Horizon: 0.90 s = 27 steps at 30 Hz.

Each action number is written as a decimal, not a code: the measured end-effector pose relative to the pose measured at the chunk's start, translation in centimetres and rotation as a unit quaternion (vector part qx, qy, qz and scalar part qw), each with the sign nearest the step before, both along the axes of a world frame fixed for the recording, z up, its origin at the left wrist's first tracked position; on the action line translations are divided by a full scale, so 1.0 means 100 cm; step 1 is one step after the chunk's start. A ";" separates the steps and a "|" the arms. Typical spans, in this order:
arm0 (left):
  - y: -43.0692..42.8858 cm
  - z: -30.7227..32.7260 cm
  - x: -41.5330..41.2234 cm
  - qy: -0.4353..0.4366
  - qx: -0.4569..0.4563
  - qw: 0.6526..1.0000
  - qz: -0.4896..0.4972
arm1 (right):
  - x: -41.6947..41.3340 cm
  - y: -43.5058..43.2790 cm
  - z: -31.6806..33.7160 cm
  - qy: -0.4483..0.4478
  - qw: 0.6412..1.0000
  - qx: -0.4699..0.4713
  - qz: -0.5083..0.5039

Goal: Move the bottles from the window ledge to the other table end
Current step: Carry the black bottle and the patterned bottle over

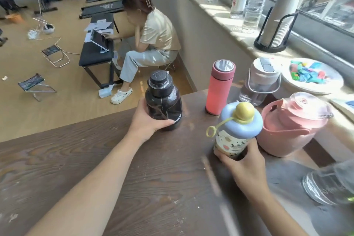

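Note:
My left hand (146,120) grips a dark, smoky bottle with a black cap (162,99) standing near the far edge of the brown wooden table (95,159). A short patterned bottle with a blue lid, yellow knob and yellow loop (238,130) is held low on its body by my right hand (243,166). On the table behind them stand a coral flask with a silver top (219,88), a clear handled bottle (258,84) and a pink jug with a clear lid (291,124). Clear tall bottles (254,0) stand on the window ledge (226,11).
A stack of paper cups in a black holder (275,23) and a white plate of coloured wrappers (314,76) sit along the ledge. A glass vessel (329,182) lies at the right table edge. A person (151,44) sits at a low black bench beyond the table.

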State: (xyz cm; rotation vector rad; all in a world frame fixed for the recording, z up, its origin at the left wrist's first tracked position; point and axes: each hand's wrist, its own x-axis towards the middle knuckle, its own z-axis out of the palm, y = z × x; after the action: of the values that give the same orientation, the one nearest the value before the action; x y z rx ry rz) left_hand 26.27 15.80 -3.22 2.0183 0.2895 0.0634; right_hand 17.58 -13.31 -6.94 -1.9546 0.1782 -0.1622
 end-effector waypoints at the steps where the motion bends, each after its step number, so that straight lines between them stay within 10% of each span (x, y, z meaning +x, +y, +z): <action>1: 0.000 -0.001 0.000 -0.010 -0.006 1.000 0.002 | 0.001 0.003 0.000 0.001 1.000 -0.002 -0.004; 13: 0.093 -0.005 -0.088 -0.083 -0.058 0.981 0.168 | 0.016 0.134 0.024 0.031 0.997 0.004 0.074; 27: 0.325 0.010 -0.284 -0.110 -0.030 0.875 0.471 | 0.002 0.482 0.042 0.023 0.944 0.032 0.327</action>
State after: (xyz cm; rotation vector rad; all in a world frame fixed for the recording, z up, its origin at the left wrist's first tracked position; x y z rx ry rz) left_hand -2.17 48.34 -2.25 1.6114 1.0851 0.8738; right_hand 17.76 34.90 -2.69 -1.8519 -0.4327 0.3240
